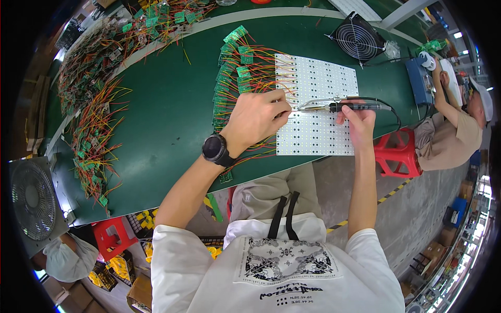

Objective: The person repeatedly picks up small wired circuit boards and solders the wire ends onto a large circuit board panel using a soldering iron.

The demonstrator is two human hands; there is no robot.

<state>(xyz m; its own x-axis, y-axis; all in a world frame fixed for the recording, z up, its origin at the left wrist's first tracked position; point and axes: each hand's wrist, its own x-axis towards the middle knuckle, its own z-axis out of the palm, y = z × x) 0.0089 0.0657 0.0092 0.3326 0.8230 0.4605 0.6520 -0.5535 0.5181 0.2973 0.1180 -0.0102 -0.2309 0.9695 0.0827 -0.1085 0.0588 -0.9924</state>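
Observation:
My right hand [360,124] grips a soldering iron [357,106], which has a thin metal feed tube along its top and a black cable. Its tip points left, to just beside the fingertips of my left hand [257,116]. That hand is closed in a pinch on a thin wire, mostly hidden by the fingers. Under both hands lies a white LED panel [323,136] with rows of small dots. Red and yellow wires [265,56] run from its left edge to a column of small green circuit boards [225,73], partly covered by my left hand.
A heap of wired boards [96,68] fills the left of the green table [156,156]. A black fan [359,39] and a blue box [419,80] stand at the far right. A co-worker [459,122] sits on the right, near a red stool [396,154]. Another fan [34,198] stands left.

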